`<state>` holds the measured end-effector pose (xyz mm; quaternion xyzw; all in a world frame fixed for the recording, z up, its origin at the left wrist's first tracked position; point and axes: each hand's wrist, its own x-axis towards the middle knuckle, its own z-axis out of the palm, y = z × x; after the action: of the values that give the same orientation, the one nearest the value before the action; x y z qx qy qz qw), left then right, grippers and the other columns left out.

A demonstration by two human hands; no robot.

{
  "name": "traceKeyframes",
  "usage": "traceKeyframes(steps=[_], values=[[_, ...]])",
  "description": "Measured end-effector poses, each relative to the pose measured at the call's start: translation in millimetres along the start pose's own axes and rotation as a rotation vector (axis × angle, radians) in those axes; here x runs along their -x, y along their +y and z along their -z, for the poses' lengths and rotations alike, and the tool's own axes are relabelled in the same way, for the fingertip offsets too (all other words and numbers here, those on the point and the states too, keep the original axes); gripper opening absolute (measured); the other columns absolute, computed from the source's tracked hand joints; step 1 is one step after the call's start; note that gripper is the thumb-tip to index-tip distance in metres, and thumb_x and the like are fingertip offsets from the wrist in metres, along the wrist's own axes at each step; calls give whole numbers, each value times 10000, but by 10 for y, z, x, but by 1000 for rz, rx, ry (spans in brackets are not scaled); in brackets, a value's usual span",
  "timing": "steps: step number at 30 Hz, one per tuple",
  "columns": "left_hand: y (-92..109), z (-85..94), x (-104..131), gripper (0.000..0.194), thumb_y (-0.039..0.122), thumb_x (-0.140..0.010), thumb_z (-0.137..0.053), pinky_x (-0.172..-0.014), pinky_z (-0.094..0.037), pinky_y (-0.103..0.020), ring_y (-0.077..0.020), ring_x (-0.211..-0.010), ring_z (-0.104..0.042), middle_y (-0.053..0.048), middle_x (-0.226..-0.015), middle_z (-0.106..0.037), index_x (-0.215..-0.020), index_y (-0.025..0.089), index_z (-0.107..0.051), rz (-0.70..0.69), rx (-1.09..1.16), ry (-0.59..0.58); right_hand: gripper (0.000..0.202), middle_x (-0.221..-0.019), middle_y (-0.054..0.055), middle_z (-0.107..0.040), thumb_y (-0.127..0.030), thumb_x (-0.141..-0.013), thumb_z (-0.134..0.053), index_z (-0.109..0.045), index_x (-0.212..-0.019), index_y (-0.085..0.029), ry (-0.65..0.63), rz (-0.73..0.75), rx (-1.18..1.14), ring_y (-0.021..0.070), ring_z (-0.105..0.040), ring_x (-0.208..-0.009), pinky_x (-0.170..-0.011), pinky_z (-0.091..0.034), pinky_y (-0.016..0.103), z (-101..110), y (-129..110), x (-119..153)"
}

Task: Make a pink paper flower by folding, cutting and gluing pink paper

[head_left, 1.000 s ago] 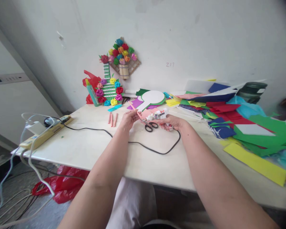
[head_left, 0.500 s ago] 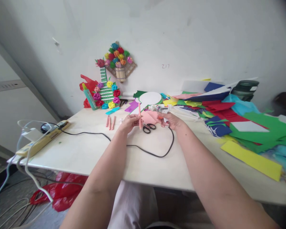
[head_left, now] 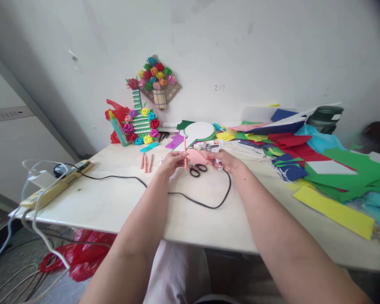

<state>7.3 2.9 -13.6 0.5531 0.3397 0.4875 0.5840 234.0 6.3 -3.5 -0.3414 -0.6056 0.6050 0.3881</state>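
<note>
My left hand (head_left: 172, 161) pinches a thin pink rolled paper stick (head_left: 185, 148) and holds it upright above the white table (head_left: 120, 202). My right hand (head_left: 225, 159) grips a white glue gun (head_left: 209, 147), its nozzle pointing left toward the stick. The gun's black cord (head_left: 205, 203) loops across the table toward me. Black scissors (head_left: 198, 169) lie on the table just below and between both hands. A pink paper piece (head_left: 196, 156) lies under the hands.
Three more pink sticks (head_left: 146, 162) lie left of my left hand. A power strip (head_left: 55, 182) sits at the left edge. Paper flower crafts (head_left: 142, 122) lean on the wall. A heap of coloured paper sheets (head_left: 329, 164) covers the right side. A red bag (head_left: 79, 253) lies on the floor.
My left hand turned the pink stick from tilted to upright. My right hand lifted the glue gun slightly and brought its nozzle nearer the stick.
</note>
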Motion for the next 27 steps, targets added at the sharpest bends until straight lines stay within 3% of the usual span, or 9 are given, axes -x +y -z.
traceKeyframes(steps=[18,27], values=[[-11,-1,-9,325,384,-634,-717,-497,-436,-247,-141,-530,-601,-84,-671,-661,-774,100,-641,3,-22,-20,349,-459,-8,-557,-428,-595,-709,-588,-706,-119,51,-4,39,36,-318,-275,-298,-320,203,-11,12,-31],[-14,17,-11,337,393,-632,-716,-494,-438,-254,-153,-545,-607,-90,-685,-668,-791,104,-649,-3,-24,-46,354,-461,-4,-551,-454,-624,-694,-547,-603,-133,71,7,78,34,-318,-273,-310,-329,212,-26,-13,-17]])
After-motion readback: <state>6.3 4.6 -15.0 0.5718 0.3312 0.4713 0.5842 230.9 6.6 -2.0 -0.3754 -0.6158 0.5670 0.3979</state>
